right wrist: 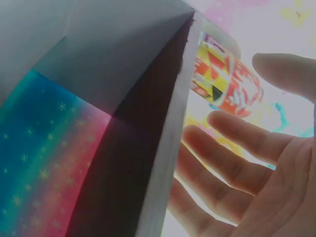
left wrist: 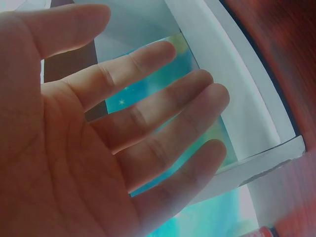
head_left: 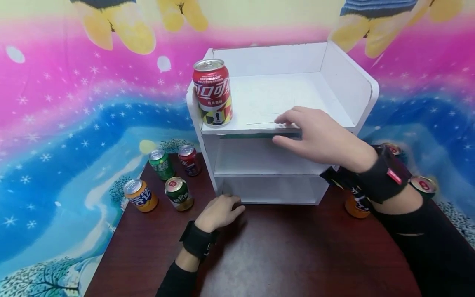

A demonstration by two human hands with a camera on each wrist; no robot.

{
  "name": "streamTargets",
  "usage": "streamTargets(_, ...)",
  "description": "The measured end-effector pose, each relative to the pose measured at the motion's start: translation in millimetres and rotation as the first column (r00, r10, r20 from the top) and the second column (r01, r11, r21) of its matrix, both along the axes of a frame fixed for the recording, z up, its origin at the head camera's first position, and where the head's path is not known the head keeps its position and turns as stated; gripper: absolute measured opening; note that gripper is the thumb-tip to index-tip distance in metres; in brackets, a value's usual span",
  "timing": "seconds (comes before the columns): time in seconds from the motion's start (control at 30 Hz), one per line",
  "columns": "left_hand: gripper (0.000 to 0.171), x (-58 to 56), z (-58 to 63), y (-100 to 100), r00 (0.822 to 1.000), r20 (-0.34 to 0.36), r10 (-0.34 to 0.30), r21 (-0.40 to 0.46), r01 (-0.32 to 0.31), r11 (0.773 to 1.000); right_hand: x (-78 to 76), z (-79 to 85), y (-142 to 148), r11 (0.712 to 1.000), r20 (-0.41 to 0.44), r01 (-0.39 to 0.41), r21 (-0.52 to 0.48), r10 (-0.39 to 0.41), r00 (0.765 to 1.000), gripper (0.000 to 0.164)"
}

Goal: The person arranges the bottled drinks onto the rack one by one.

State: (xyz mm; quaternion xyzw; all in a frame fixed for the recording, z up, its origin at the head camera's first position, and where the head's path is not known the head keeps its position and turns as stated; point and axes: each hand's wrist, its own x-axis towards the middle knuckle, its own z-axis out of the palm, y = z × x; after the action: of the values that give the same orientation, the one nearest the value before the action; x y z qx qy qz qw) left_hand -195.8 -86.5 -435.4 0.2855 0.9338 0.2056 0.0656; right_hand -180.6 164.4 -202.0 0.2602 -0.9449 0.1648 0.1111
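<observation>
A white three-level shelf unit [head_left: 289,93] stands on a dark red table. On its top level, at the front left corner, a red Coca-Cola can [head_left: 212,93] stands upright. My right hand [head_left: 315,136] hovers at the top level's front edge, to the right of that can, fingers apart and holding nothing. In the right wrist view its spread fingers [right wrist: 237,148] come near the board's edge, with the can [right wrist: 227,79] beyond. My left hand [head_left: 219,212] is low at the unit's bottom left front corner, its fingers [left wrist: 163,118] loosely extended with nothing in them.
Left of the unit stand a green can [head_left: 161,165], a dark red can [head_left: 189,161], a green-and-gold can [head_left: 179,194] and an orange can [head_left: 141,196]. On the right, partly behind my forearm, are another orange can [head_left: 357,207] and a green can [head_left: 423,186]. A patterned cloth [head_left: 67,123] hangs behind.
</observation>
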Motion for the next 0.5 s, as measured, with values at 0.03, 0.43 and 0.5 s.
streamTargets(0.03,0.02,-0.6,0.0,0,1.0,0.0,-0.002,0.003,0.002,1.0,4.1,-0.6,4,1.0,-0.005,-0.001,-0.006,0.001,1.0,0.041)
streamTargets(0.43,0.029,-1.7,7.9,-6,1.0,0.022,0.019,-0.019,-0.019,1.0,36.5,-42.2,41,0.993,-0.037,-0.113,-0.017,0.113,0.993,0.038)
streamTargets(0.5,0.031,-1.3,7.8,-7,0.999,0.025,0.027,-0.018,-0.027,0.999,38.4,-56.2,47,0.993,-0.002,-0.114,-0.021,0.114,0.993,0.036)
